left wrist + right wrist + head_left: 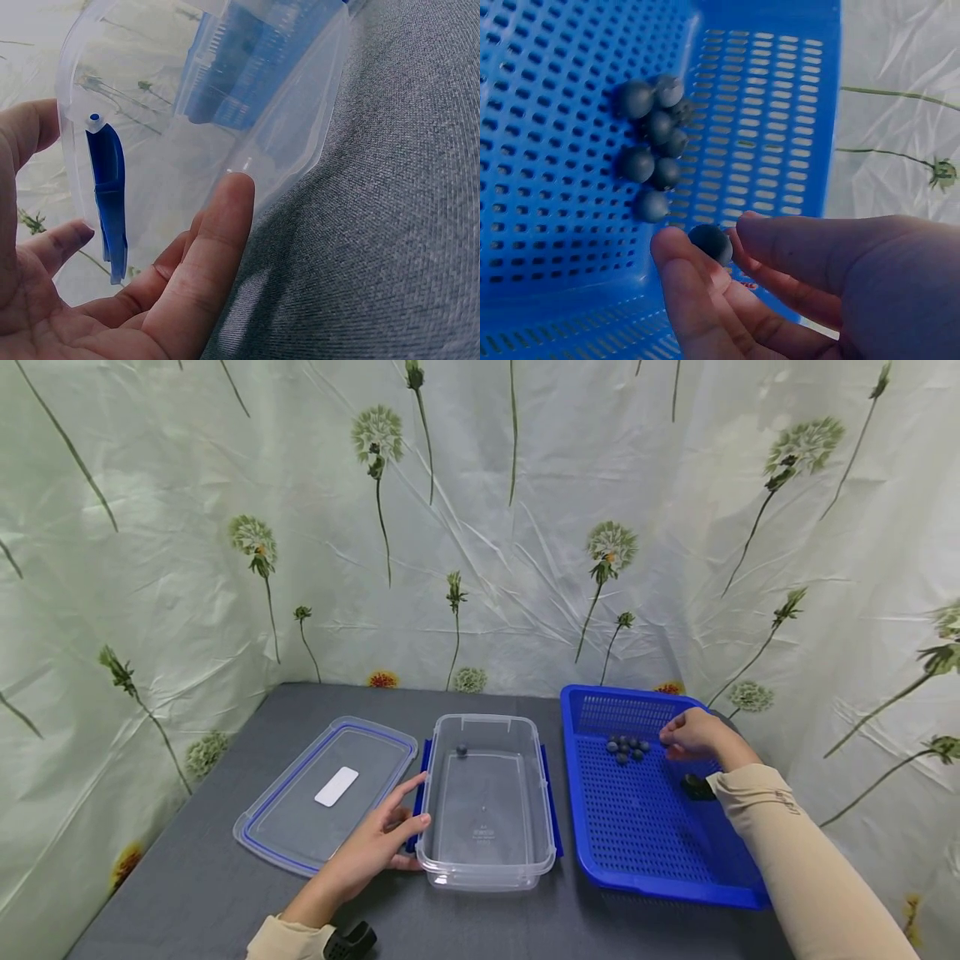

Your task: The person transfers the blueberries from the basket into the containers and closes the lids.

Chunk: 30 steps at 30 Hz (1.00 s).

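Right hand pinched blueberry over basket, far right; shallow fingertip hold risked a drop. Left hand, fingers relaxed, touched left side of container.

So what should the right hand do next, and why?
Probably the right hand should carry its berry to the box and let go inside. It pinches that berry over the basket, the box is open with another berry inside, and the left hand rests against the box.

lettering on the container is unreadably small
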Motion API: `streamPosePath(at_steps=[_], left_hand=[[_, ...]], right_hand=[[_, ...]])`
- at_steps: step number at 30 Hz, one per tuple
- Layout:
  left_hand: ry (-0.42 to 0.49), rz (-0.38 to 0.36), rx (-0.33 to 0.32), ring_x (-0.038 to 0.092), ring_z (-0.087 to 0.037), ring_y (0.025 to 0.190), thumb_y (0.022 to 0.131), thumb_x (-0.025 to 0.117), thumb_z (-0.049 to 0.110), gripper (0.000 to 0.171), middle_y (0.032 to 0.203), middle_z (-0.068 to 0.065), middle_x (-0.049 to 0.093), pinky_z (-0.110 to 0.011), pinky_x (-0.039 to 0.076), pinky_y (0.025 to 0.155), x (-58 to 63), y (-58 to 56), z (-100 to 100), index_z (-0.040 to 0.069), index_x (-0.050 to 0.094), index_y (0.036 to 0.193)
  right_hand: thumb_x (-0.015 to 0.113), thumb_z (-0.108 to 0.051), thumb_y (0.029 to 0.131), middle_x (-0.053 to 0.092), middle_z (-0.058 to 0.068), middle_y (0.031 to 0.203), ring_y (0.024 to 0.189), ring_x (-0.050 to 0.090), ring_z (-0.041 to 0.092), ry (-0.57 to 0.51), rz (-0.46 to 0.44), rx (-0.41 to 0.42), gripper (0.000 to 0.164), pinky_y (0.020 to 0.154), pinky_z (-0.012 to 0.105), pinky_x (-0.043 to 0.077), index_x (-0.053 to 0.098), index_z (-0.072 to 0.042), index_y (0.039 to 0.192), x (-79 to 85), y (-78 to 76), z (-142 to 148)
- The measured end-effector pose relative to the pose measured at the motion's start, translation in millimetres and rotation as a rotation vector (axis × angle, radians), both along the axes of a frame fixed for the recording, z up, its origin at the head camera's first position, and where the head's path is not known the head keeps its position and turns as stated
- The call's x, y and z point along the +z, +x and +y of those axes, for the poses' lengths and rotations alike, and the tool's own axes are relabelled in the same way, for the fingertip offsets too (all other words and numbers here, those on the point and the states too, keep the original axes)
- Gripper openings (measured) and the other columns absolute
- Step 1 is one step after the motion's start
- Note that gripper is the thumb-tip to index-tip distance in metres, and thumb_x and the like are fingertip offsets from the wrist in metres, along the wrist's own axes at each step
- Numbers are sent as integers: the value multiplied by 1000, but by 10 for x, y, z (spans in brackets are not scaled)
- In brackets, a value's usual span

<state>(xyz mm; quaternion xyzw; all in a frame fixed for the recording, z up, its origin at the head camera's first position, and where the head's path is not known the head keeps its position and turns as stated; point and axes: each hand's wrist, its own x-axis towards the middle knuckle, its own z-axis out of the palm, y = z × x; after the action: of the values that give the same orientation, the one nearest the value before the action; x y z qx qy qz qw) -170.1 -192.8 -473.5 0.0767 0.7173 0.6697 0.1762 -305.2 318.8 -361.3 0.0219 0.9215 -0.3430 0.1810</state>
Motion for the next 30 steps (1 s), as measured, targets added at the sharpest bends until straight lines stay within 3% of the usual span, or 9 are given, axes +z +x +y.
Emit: streamPosePath(at_steps=[14, 30], left_hand=[[-9, -5, 10, 68, -30, 107, 110, 63, 31, 74, 134, -30, 51, -48, 68, 83, -3, 11, 1, 31, 22, 172], [-3, -7, 8, 68, -30, 108, 110, 64, 33, 75, 136, -31, 51, -47, 68, 83, 14, 14, 0, 31, 22, 172]], right_hand=[[53, -6, 112, 74, -2, 87, 76, 72, 4, -239, 0, 73, 41, 72, 20, 63, 50, 23, 141, 157, 14, -272], [57, -9, 111, 78, 1, 97, 84, 74, 6, -318, 58, 189, 42, 76, 20, 63, 53, 19, 144, 267, 35, -823]])
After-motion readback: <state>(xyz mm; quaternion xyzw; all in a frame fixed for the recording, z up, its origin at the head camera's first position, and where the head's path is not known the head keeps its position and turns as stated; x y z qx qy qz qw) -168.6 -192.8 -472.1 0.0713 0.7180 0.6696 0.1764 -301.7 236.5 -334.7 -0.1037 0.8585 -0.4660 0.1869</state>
